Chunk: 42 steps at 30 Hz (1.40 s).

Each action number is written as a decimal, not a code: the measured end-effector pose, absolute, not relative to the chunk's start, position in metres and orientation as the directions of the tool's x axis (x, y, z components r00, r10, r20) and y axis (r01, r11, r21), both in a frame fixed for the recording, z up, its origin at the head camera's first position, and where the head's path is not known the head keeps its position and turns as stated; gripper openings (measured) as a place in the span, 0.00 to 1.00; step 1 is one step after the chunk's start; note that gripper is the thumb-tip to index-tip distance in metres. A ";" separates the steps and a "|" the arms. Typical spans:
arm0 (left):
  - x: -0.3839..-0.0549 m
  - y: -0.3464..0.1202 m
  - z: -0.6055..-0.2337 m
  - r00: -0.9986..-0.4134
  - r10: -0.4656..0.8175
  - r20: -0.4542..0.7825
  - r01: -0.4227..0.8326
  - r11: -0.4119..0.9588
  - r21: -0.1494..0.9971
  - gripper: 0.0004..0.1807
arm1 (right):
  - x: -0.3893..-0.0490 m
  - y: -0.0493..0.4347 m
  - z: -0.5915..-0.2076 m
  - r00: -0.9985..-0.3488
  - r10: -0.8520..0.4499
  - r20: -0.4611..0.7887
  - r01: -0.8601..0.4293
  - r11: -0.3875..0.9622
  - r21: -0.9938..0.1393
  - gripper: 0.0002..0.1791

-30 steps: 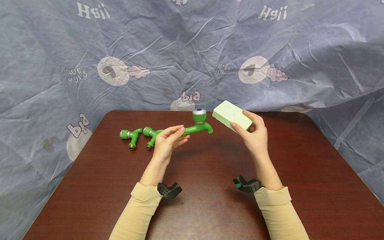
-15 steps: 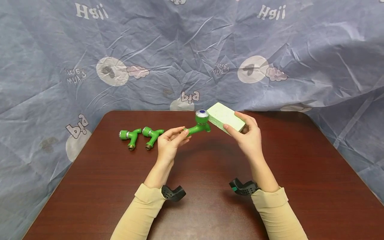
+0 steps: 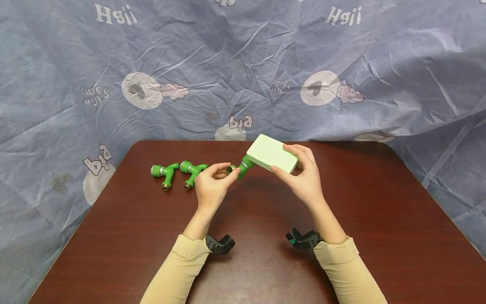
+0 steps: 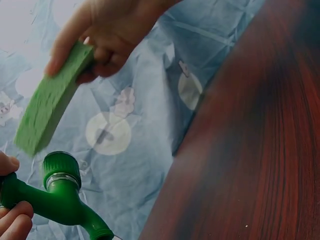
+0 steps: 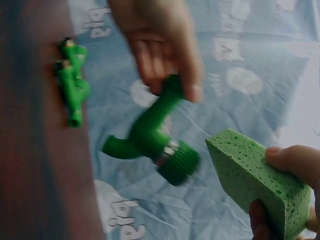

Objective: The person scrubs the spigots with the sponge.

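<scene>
My left hand (image 3: pixel 213 185) pinches a green faucet (image 5: pixel 150 127) by its inlet end, above the table. In the head view the sponge hides much of the faucet's knob. The left wrist view shows the ribbed knob (image 4: pixel 61 167) upward and the spout pointing down. A light green sponge (image 3: pixel 271 154) is held by its right end between thumb and fingers of my right hand (image 3: pixel 303 177). Its free end is close to the knob; a small gap shows in the right wrist view, where the pores of the sponge (image 5: pixel 255 175) are plain.
Two more green faucets, one at the left (image 3: pixel 165 173) and another beside it (image 3: pixel 193 172), lie on the dark red-brown table (image 3: pixel 243 261). Behind the table's far edge hangs a wrinkled blue-grey cloth (image 3: pixel 243 63) with printed patterns.
The sponge has moved left and slightly down, coming in front of the faucet's knob. My left hand has turned the faucet, so its inlet opening now faces the head camera.
</scene>
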<state>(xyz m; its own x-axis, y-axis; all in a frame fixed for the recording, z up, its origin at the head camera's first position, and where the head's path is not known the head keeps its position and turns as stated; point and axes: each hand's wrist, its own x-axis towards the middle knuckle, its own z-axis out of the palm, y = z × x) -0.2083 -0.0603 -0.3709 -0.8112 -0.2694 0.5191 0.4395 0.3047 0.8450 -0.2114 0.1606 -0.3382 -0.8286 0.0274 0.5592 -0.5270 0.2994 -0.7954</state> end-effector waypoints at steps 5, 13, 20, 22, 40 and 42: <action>-0.208 -0.060 -0.374 -0.803 -0.237 0.547 0.448 0.365 0.816 0.14 | -0.213 0.150 -0.351 -0.793 -0.030 0.608 -0.548 0.469 -0.692 0.34; -0.210 -0.059 -0.374 -0.809 -0.218 0.545 0.437 0.396 0.808 0.14 | -0.215 0.149 -0.354 -0.740 0.020 0.672 -0.592 0.455 -0.665 0.34; -0.209 -0.059 -0.372 -0.807 -0.216 0.550 0.461 0.351 0.815 0.15 | -0.217 0.150 -0.354 -0.768 0.070 0.636 -0.549 0.440 -0.711 0.34; -0.209 -0.060 -0.371 -0.806 -0.228 0.546 0.466 0.325 0.823 0.14 | -0.218 0.154 -0.353 -0.777 0.141 0.614 -0.516 0.418 -0.748 0.33; -0.216 -0.064 -0.365 -0.947 -0.179 0.268 0.307 -0.244 0.920 0.11 | -0.227 0.176 -0.351 -0.958 0.058 0.281 -0.252 0.293 -0.922 0.31; -0.216 -0.064 -0.366 -0.948 -0.168 0.269 0.305 -0.251 0.919 0.12 | -0.228 0.176 -0.352 -0.957 0.049 0.286 -0.265 0.258 -0.929 0.31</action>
<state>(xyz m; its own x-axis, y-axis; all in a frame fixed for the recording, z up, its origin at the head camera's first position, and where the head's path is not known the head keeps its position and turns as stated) -0.2159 -0.0638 -0.3655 -0.9484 -0.1677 0.2690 0.3049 -0.2507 0.9188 -0.2282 0.1756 -0.3523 -0.9568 0.0493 0.2864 -0.2648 0.2581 -0.9291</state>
